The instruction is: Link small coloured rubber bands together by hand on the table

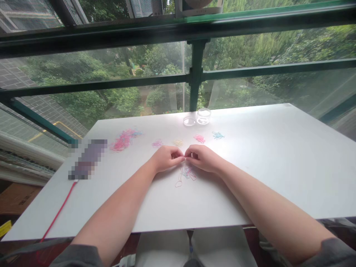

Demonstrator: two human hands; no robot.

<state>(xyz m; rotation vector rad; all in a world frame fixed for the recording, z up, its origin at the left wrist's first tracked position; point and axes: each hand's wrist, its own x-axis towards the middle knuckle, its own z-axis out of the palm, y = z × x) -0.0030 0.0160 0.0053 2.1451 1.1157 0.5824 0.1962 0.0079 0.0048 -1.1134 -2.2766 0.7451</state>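
Observation:
My left hand [167,158] and my right hand [202,157] meet over the middle of the white table [278,159]. Both are closed in a pinch, thumb against fingers, with their fingertips touching or nearly so. Whatever lies between the fingertips is too small to make out. Right below them is a loose cluster of thin coloured loops that look like small rubber bands [185,172], pink and pale blue. Beyond my hands lie small separate heaps: purple bands [157,143], yellow bands [178,142], pink bands [199,138] and blue bands [218,135].
A larger mixed heap of bands [124,140], mostly pink, lies at the left. At the back edge stand a clear round jar [204,116] and its lid [189,121]. A blurred-out dark device [89,159] with a red cable [59,209] is at far left. Green-framed windows rise behind.

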